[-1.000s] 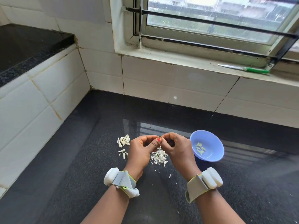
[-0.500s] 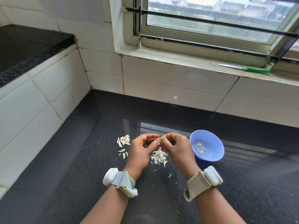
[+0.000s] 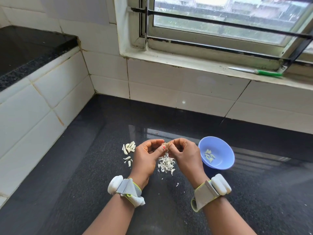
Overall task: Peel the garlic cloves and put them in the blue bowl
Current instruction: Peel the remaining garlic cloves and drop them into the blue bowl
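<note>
Head view. Garlic clove [image 3: 165, 144] pinched between fingertips of left hand [image 3: 147, 158] and right hand [image 3: 183, 156], both curled tight around it, above dark counter [image 3: 84, 167].

Handling, judged: clove light, small, firm; skin papery, brittle, tears in flakes; bare clove likely slick. Best hold at ends, nail under skin edge.

Peel scraps [image 3: 166, 164] directly below hands, at 6 o'clock from clove. Unpeeled cloves [image 3: 129, 147] at 9 o'clock of left hand, near. Blue bowl [image 3: 225, 165] at 3 o'clock of right hand, just beside, few peeled cloves inside.

Daylight from the window [image 3: 228, 19] glares off the sharp, wide-angle-bent countertop [image 3: 84, 167].
</note>
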Action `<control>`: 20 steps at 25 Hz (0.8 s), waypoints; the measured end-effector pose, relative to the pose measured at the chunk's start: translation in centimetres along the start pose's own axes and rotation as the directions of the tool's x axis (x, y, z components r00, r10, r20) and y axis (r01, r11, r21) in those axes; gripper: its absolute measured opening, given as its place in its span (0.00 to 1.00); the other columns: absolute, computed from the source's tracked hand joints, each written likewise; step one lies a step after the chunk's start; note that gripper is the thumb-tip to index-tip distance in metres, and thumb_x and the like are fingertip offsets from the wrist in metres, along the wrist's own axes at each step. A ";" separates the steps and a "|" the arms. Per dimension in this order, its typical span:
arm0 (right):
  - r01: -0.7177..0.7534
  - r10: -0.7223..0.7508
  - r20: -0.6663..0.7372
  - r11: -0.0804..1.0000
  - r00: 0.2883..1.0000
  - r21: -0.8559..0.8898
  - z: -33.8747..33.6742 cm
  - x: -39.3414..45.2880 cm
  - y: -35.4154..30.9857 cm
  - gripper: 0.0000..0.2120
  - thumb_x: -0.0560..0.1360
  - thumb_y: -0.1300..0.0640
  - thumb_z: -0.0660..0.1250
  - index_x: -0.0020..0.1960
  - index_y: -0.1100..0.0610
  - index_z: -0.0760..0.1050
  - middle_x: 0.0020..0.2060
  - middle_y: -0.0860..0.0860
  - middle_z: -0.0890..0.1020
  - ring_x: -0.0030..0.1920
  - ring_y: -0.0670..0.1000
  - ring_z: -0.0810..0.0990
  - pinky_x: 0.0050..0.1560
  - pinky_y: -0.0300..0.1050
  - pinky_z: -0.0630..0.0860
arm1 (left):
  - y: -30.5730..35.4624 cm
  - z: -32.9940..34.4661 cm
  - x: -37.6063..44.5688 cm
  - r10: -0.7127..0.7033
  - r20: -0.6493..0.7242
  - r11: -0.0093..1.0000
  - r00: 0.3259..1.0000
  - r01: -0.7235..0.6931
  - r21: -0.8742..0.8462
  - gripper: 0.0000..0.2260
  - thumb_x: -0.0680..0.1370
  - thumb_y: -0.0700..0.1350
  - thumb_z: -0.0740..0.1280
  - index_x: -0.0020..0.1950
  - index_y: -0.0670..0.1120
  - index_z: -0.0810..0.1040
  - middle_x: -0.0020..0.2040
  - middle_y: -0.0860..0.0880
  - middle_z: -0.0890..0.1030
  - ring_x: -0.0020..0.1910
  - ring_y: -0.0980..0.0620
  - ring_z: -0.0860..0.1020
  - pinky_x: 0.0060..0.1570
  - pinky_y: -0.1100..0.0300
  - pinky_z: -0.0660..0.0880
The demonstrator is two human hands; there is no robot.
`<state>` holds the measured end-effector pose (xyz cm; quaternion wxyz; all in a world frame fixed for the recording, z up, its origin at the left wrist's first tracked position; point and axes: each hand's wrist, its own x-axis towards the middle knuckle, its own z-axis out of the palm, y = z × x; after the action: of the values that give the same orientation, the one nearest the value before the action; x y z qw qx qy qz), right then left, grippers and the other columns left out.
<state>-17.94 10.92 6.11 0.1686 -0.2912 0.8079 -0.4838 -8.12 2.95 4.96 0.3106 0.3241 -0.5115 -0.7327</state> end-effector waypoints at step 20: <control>0.130 -0.106 0.077 0.865 0.991 -0.485 0.6 -0.3 3.4 0.06 0.76 0.58 0.69 0.52 0.55 0.83 0.47 0.51 0.84 0.48 0.53 0.81 0.51 0.46 0.76 | -0.2 -0.4 -0.1 -0.103 0.013 0.937 0.995 0.101 -0.335 0.07 0.75 0.31 0.64 0.50 0.40 0.78 0.43 0.47 0.83 0.45 0.50 0.82 0.46 0.62 0.79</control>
<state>-18.44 11.95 2.87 0.0787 -0.3846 0.8803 -0.2664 -7.78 2.89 4.74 0.3241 0.2945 -0.3614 -0.8232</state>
